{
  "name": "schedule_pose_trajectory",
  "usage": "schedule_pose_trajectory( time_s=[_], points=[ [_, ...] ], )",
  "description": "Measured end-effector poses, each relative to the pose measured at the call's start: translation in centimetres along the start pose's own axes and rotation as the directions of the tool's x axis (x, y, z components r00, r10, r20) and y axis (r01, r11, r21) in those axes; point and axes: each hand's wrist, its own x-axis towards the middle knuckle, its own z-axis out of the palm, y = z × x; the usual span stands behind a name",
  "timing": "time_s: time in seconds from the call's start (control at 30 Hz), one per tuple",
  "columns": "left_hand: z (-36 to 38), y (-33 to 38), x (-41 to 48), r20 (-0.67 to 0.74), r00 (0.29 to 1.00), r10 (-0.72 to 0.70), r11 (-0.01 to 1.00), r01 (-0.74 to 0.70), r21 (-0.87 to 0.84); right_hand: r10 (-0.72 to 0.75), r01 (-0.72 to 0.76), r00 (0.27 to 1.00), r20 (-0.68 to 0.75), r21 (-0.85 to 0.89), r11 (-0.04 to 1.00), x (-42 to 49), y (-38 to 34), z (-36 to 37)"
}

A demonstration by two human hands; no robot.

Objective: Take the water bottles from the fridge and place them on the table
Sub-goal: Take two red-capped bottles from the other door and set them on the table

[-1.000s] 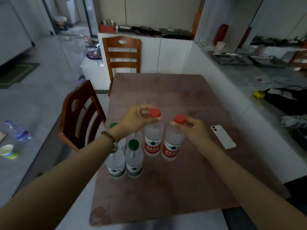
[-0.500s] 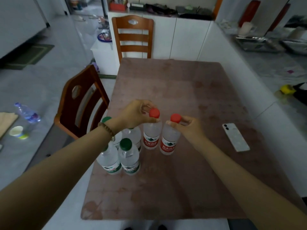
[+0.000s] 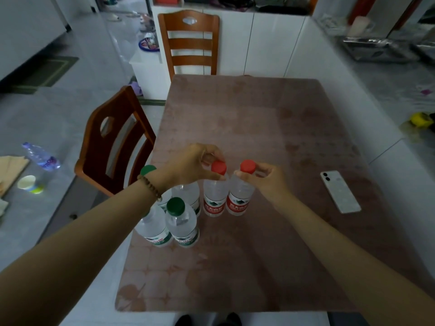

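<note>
The right red-capped bottle [image 3: 240, 196], tilted and set apart a second ago, now stands upright on the table [image 3: 259, 114], touching the left red-capped bottle [image 3: 214, 196].

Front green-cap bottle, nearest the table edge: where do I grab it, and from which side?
Probably the neck just under the green cap, coming from above, or the body from the right. The front green-cap bottle stands upright with another bottle close on its left. Its top, right and near sides look open.
</note>
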Motion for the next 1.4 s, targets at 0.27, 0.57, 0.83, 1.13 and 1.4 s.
schedule_pose_trajectory(
  time_s=[0.27, 0.57, 0.83, 1.13, 1.4],
  points=[
    [0.1, -0.5, -0.8, -0.02, 1.0, -0.01, 0.998, 0.009, -0.063, -0.018, 0.019, 0.999, 0.028, -0.027, 0.999, -1.1, 0.3, 0.3],
    [0.4, -0.3, -1.5, -0.029, 1.0, 0.01, 1.0, -0.011, -0.029, -0.027, 0.027, 0.999, 0.028, -0.008, 1.0, -2.1, 0.3, 0.4],
    [0.4, -0.7, -1.7, -0.051, 0.998, 0.02, 0.999, -0.022, -0.035, -0.021, 0.021, 0.998, 0.064, 0.003, 1.0, -1.9, 0.3, 0.5],
    [0.7, -1.2, -1.5, -0.029, 0.999, -0.015, 0.997, 0.017, 0.071, -0.016, 0.016, 0.995, 0.095, -0.005, 1.0, -2.1, -0.4, 0.4],
    [1.0, -0.9, -2.0, -0.097, 0.995, 0.015, 0.988, 0.0, 0.155, -0.061, 0.064, 0.996, 0.069, -0.041, 0.997, -2.7, -0.3, 0.4]
  ],
)
